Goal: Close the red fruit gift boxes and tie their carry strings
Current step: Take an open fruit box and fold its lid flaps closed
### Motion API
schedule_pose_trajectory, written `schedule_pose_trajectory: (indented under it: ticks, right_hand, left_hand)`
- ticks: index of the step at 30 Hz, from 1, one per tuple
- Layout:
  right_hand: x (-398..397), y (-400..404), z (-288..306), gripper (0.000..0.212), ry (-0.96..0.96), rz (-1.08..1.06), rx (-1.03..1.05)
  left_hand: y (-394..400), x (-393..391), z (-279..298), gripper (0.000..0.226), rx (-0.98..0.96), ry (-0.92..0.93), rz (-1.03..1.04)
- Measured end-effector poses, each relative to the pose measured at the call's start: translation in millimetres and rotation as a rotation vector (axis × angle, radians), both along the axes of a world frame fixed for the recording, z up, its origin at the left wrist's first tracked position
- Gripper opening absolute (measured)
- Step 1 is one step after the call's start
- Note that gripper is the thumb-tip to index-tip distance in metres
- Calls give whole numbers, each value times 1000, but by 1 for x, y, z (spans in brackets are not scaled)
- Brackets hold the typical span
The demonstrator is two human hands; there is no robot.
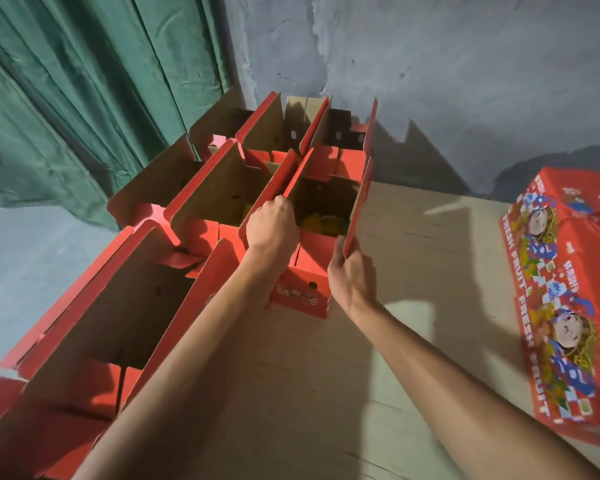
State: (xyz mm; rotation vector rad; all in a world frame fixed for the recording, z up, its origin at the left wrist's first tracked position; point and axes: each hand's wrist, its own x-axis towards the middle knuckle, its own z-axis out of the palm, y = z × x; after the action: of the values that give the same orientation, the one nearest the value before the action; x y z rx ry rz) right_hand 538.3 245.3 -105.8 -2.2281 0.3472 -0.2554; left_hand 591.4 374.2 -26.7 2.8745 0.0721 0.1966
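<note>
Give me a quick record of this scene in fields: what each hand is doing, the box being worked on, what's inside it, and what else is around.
left hand: grips the top edge of the left flap of the open box
right hand: holds the near end of the right flap
open box: red, flaps upright, not yet closed
contents: yellow fruit, partly in shadow
other open boxes: red, in rows to the left and behind, flaps up
closed boxes: printed FRESH FRUIT, at the right on the table
backdrop: green curtain, grey wall
</note>
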Motion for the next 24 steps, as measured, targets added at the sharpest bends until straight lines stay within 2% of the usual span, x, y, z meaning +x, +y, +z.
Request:
schedule_pose_trajectory:
  ticks: [2,5,9,11,16,21,24]
  right_hand:
    - [-5,-3,2,42,7,-21,66]
    - [-20,-11,9,43,-8,-101,54]
    - [-61,-31,28,45,-63,-179,38]
    - [-90,-41,38,46,-95,-186,49]
    - [-175,-78,62,46,-158,-224,126]
    - [-269,-124,86,31,-285,-321,179]
    - [-327,-155,87,45,-257,-367,285]
  left_hand:
    - [-2,3,9,28,-52,39,22]
    - [3,-4,19,31,-185,43,10]
    - [3,-35,26,30,-353,-53,-77]
    - [-2,-60,33,23,-402,-108,-120]
    - [-25,-133,53,27,-504,-222,-240]
    - [-69,-207,72,20,-773,-126,-254]
    - [-105,-260,77,31,-881,-87,-280]
